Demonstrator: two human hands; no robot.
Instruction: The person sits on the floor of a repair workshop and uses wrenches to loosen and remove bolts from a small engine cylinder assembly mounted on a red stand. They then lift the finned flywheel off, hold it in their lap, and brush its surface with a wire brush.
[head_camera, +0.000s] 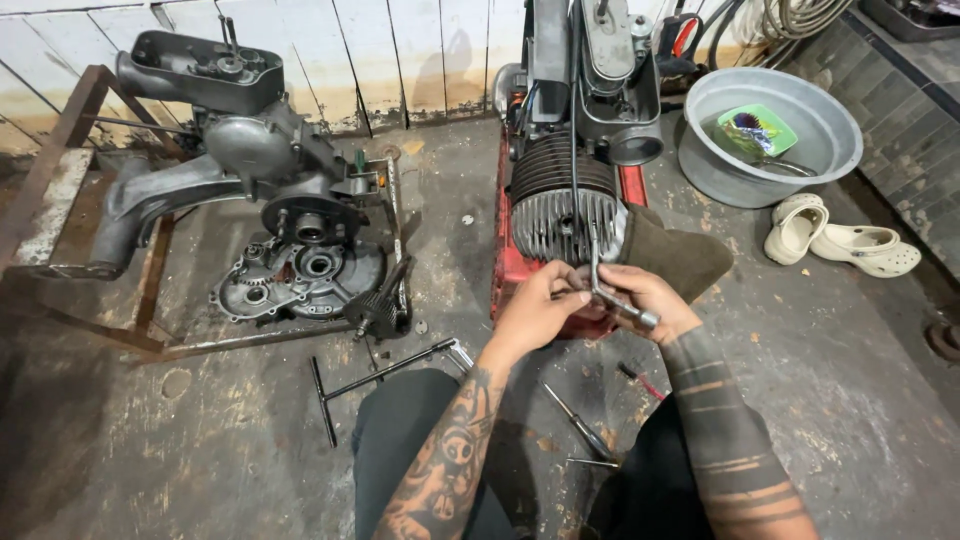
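engine (590, 60) top cropped, left hand (535, 310) hiding the part held

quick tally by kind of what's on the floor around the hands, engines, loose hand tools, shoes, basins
Engines: 2, a finned one at the hands and an opened one on the frame to the left
Loose hand tools: 3, T-handle wrench, screwdriver, red-tipped tool
Shoes: 2, pale clogs
Basins: 1, grey
Total: 8
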